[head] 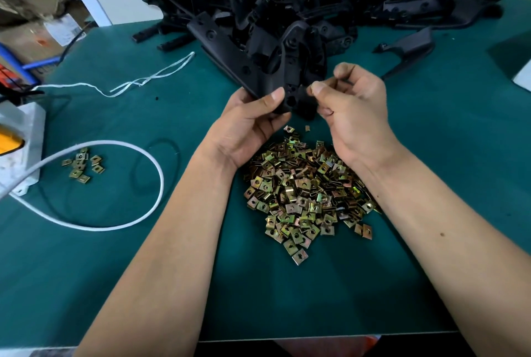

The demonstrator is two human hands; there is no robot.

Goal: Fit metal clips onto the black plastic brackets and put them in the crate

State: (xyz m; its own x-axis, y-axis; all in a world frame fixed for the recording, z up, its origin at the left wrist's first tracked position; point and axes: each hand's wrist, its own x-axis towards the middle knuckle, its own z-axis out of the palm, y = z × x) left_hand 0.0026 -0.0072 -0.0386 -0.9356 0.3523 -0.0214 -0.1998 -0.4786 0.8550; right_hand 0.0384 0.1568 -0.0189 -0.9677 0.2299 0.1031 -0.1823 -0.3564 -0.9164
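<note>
Covering the far end of the green table (143, 270) is a big heap of black plastic brackets (330, 5), and by the look of it most of the job is still to come: no clip shows on any bracket in that heap, though the parts are dark and tangled, so a fitted clip could be hidden. No crate is in view, so how many finished pieces are already put away cannot be told.

Nearer the person lies a large pile of metal clips (304, 192), between the two forearms, with a small separate cluster of clips (83, 165) off to the left inside a loop of white cable (138, 152).

One bracket (290, 69) is in work, lifted just in front of the heap. The left hand (247, 126) grips its lower end, thumb curled over the front. The right hand (353, 106) is closed in a pinch at the bracket's edge; a glint at the fingertips is probably a clip, but it is too small to be sure. In my judgement this bracket's clip is being seated, not yet finished.
</note>
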